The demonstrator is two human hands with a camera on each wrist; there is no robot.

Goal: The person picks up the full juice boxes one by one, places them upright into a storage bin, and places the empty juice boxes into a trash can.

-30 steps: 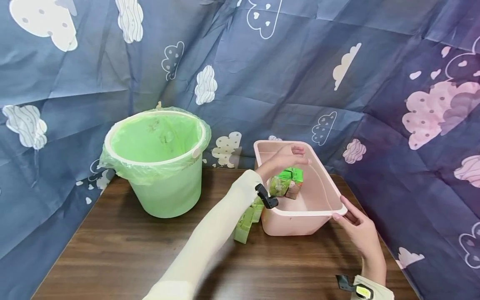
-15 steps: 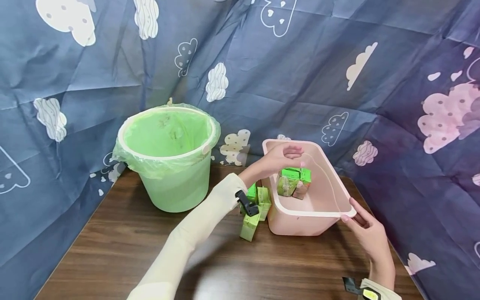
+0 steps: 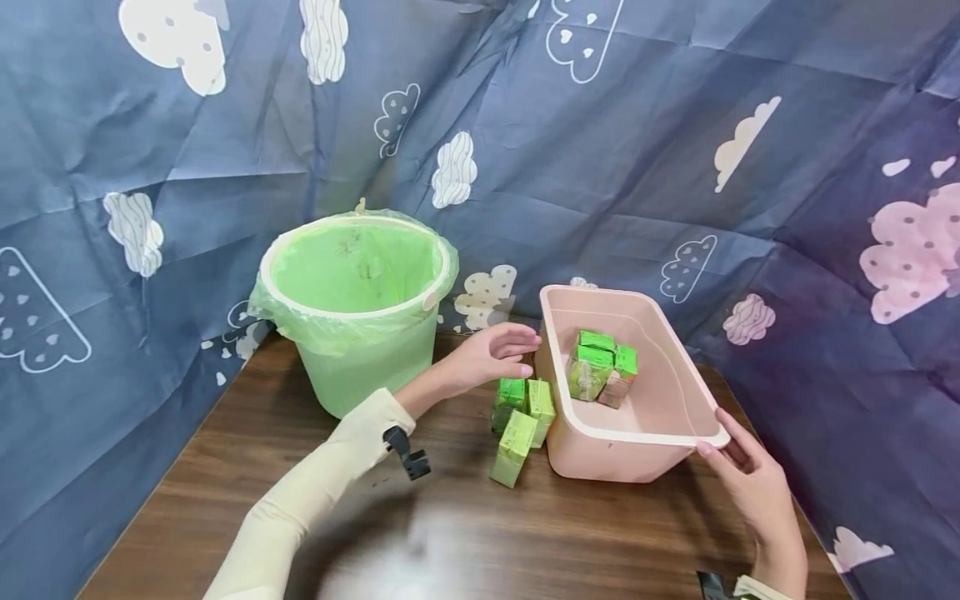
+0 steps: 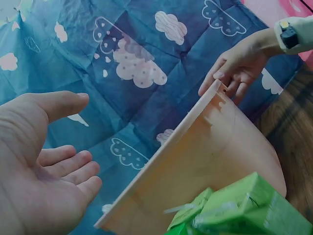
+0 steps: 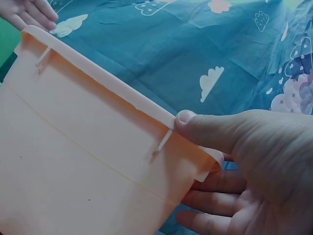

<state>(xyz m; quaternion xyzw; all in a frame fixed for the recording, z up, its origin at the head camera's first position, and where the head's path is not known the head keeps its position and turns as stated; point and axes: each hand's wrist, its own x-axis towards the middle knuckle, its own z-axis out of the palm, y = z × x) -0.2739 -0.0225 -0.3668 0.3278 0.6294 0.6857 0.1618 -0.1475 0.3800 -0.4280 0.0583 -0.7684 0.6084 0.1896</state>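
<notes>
My left hand (image 3: 495,357) is held in the air just left of the pink plastic bin (image 3: 622,454), fingers loosely bent and nothing in them. Beneath it on the table stand three small green cartons, the front one (image 3: 513,450) set closest to me and another (image 3: 541,410) right beside the bin's wall. Inside the bin, several like cartons (image 3: 592,367) are grouped toward the left side. My right hand (image 3: 757,492) grips the bin's near right corner; in the right wrist view its thumb (image 5: 205,128) lies on the rim with the other fingers underneath.
A light green bucket (image 3: 367,367) lined with a clear plastic bag stands at the back left of the wooden table (image 3: 420,533). Dark blue cloth (image 3: 585,167) with a cloud print hangs behind and on both sides.
My left hand has moved left, from over the bin to beside it, uncovering the cartons inside and on the table. The head view has turned slightly left. My right hand still holds the rim.
</notes>
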